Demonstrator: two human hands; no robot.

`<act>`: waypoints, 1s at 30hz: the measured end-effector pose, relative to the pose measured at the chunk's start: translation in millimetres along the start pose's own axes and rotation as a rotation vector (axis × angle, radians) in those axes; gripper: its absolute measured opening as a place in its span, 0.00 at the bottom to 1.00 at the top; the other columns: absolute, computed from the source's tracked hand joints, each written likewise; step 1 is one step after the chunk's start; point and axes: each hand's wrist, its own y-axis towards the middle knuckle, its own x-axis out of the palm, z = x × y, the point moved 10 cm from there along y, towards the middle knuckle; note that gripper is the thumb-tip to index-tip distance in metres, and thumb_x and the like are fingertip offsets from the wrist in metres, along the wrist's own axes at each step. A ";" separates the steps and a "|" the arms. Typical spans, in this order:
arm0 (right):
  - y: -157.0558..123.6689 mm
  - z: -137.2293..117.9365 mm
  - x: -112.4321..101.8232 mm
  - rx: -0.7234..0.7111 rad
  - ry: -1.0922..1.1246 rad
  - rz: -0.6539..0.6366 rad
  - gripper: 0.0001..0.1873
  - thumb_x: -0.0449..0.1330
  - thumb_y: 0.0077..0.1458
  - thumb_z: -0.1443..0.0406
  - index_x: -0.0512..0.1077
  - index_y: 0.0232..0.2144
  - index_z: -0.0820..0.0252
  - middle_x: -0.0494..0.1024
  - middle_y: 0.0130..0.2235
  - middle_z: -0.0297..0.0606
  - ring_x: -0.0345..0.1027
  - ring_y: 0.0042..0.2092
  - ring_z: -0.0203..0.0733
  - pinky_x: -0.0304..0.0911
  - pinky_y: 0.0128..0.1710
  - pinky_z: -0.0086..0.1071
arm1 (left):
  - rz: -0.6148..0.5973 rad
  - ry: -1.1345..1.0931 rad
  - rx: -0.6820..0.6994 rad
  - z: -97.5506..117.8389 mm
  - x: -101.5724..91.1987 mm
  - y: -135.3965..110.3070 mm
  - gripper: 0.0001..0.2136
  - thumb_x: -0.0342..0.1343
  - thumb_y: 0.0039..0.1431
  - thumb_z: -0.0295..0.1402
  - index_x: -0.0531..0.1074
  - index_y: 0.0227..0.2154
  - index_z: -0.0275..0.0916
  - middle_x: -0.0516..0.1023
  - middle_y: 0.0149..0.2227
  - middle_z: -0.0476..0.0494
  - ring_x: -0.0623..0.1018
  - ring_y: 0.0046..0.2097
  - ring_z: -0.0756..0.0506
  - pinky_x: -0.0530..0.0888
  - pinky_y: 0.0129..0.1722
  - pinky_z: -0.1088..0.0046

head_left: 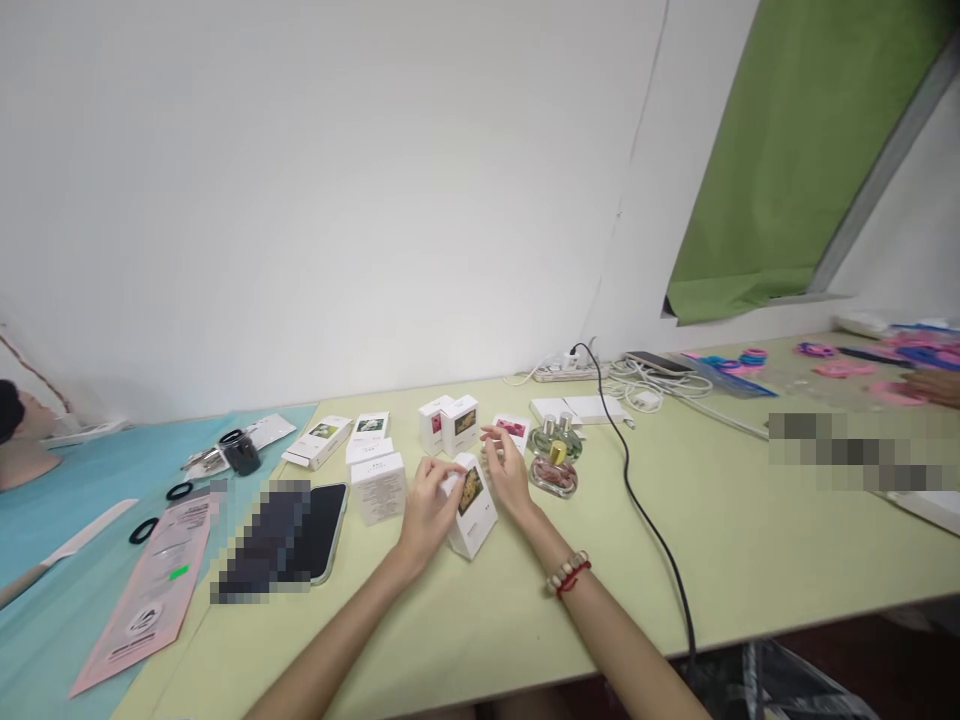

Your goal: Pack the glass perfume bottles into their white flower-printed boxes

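Though in left hand, box print illegible.

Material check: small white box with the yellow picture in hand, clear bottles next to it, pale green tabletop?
Small white box with a yellow picture, gripped by the left hand: likely thin matte card; sharp folded edges, printed panel.
Clear round bottles with metallic caps: look like glass, glossy and see-through; clear plastic possible.
Pale green tabletop: smooth matte, probably laminate board; core not visible.

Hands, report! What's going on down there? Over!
Left hand gripping small white cardboard box with yellow flower picture, tilted on pale green table. Right hand beside its top, fingers open. Clear glass perfume bottles just behind right hand.
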 end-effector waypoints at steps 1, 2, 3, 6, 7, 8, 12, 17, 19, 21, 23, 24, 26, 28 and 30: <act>2.9 6.6 -4.4 0.027 0.029 0.011 0.19 0.43 0.58 0.56 0.64 0.45 0.60 0.70 0.42 0.41 0.67 0.38 0.40 0.64 0.35 0.34 | -0.035 0.005 0.039 2.1 5.3 9.9 0.09 0.47 0.57 0.32 0.67 0.39 0.41 0.67 0.38 0.44 0.71 0.42 0.47 0.68 0.42 0.70; 4.8 11.6 -7.4 0.048 0.052 0.013 0.20 0.42 0.58 0.56 0.64 0.45 0.60 0.71 0.42 0.41 0.67 0.36 0.40 0.64 0.35 0.34 | -0.087 0.022 0.076 4.5 12.1 18.4 0.11 0.48 0.56 0.32 0.66 0.42 0.41 0.66 0.41 0.43 0.71 0.43 0.47 0.68 0.43 0.70; 5.8 14.5 -9.4 0.058 0.063 0.011 0.20 0.42 0.58 0.56 0.63 0.45 0.60 0.71 0.41 0.40 0.67 0.35 0.39 0.64 0.34 0.33 | -0.141 0.058 0.097 5.6 19.0 25.4 0.14 0.49 0.54 0.32 0.64 0.45 0.41 0.65 0.44 0.42 0.71 0.44 0.46 0.69 0.42 0.69; 6.1 10.3 -10.2 0.011 0.025 -0.002 0.19 0.43 0.58 0.56 0.65 0.45 0.58 0.71 0.42 0.39 0.67 0.36 0.39 0.64 0.36 0.33 | -0.357 0.242 0.038 -2.5 41.2 38.0 0.26 0.55 0.48 0.36 0.57 0.51 0.40 0.67 0.46 0.40 0.72 0.43 0.43 0.70 0.38 0.68; 6.1 7.1 -10.6 -0.016 0.003 0.006 0.18 0.44 0.58 0.57 0.65 0.44 0.58 0.71 0.42 0.39 0.67 0.38 0.39 0.63 0.37 0.33 | -0.424 0.305 0.006 -6.4 46.5 40.6 0.28 0.56 0.47 0.37 0.57 0.52 0.40 0.69 0.44 0.40 0.73 0.42 0.42 0.70 0.37 0.67; 6.2 4.3 -11.6 -0.039 -0.015 0.021 0.17 0.45 0.57 0.58 0.65 0.44 0.58 0.71 0.43 0.39 0.66 0.39 0.40 0.63 0.38 0.33 | -0.476 0.356 -0.015 -9.2 50.1 43.9 0.28 0.56 0.46 0.37 0.57 0.52 0.40 0.71 0.42 0.41 0.73 0.42 0.41 0.69 0.37 0.67; 8.5 3.2 -22.6 -0.069 -0.026 0.142 0.18 0.44 0.57 0.59 0.65 0.43 0.61 0.69 0.44 0.43 0.64 0.43 0.43 0.63 0.37 0.34 | -0.487 0.440 -0.010 -12.8 51.2 74.5 0.21 0.53 0.49 0.36 0.61 0.47 0.41 0.72 0.43 0.42 0.72 0.46 0.41 0.67 0.41 0.68; 10.1 11.7 -19.0 -0.047 -0.002 0.139 0.17 0.44 0.56 0.60 0.64 0.45 0.61 0.66 0.45 0.45 0.62 0.42 0.43 0.64 0.35 0.35 | -0.489 0.518 -0.063 -37.6 56.2 118.5 0.24 0.54 0.49 0.36 0.58 0.49 0.39 0.71 0.43 0.40 0.71 0.44 0.42 0.67 0.43 0.67; 9.5 13.1 -12.2 -0.053 -0.007 0.101 0.17 0.45 0.56 0.61 0.62 0.46 0.60 0.65 0.46 0.45 0.62 0.42 0.42 0.64 0.36 0.35 | -0.504 0.550 -0.039 -40.9 61.7 130.1 0.27 0.57 0.45 0.37 0.59 0.49 0.40 0.67 0.48 0.39 0.68 0.49 0.41 0.63 0.48 0.65; 8.9 13.8 -7.2 -0.063 -0.025 0.081 0.17 0.46 0.55 0.62 0.61 0.47 0.59 0.64 0.47 0.44 0.61 0.43 0.42 0.63 0.38 0.36 | -0.511 0.584 -0.005 -40.7 67.1 139.6 0.34 0.60 0.40 0.40 0.56 0.52 0.43 0.58 0.55 0.37 0.59 0.56 0.36 0.56 0.54 0.58; 8.9 15.2 -4.5 -0.069 -0.043 0.073 0.18 0.47 0.55 0.63 0.61 0.47 0.59 0.64 0.47 0.44 0.60 0.45 0.43 0.63 0.40 0.37 | -0.546 0.612 0.002 -43.5 74.0 145.9 0.41 0.62 0.36 0.46 0.52 0.55 0.47 0.50 0.59 0.37 0.51 0.60 0.32 0.50 0.55 0.50; 9.1 16.2 -3.8 -0.068 -0.048 0.071 0.18 0.47 0.55 0.63 0.61 0.48 0.59 0.64 0.47 0.45 0.60 0.45 0.44 0.63 0.41 0.38 | -0.583 0.622 -0.006 -47.0 78.4 147.1 0.43 0.62 0.34 0.48 0.52 0.56 0.49 0.48 0.60 0.37 0.50 0.60 0.30 0.50 0.54 0.47; 9.6 18.6 -3.9 -0.061 -0.047 0.076 0.18 0.48 0.54 0.63 0.61 0.48 0.58 0.64 0.48 0.44 0.60 0.45 0.44 0.62 0.42 0.39 | -0.671 0.631 -0.028 -55.8 87.4 145.8 0.43 0.62 0.32 0.49 0.53 0.55 0.51 0.52 0.58 0.37 0.53 0.58 0.29 0.53 0.52 0.45; 9.8 20.8 -4.4 -0.050 -0.042 0.084 0.19 0.49 0.53 0.64 0.60 0.49 0.58 0.64 0.48 0.44 0.60 0.46 0.44 0.62 0.43 0.39 | -0.736 0.628 -0.032 -62.0 94.0 142.0 0.39 0.60 0.34 0.49 0.55 0.54 0.51 0.59 0.54 0.38 0.58 0.56 0.31 0.57 0.50 0.46; 9.5 22.0 -2.4 -0.038 -0.043 0.075 0.20 0.49 0.52 0.64 0.60 0.49 0.58 0.64 0.48 0.44 0.60 0.47 0.44 0.62 0.44 0.40 | -0.757 0.623 -0.019 -63.5 96.7 139.0 0.36 0.59 0.37 0.49 0.57 0.52 0.50 0.61 0.52 0.39 0.60 0.55 0.33 0.58 0.50 0.49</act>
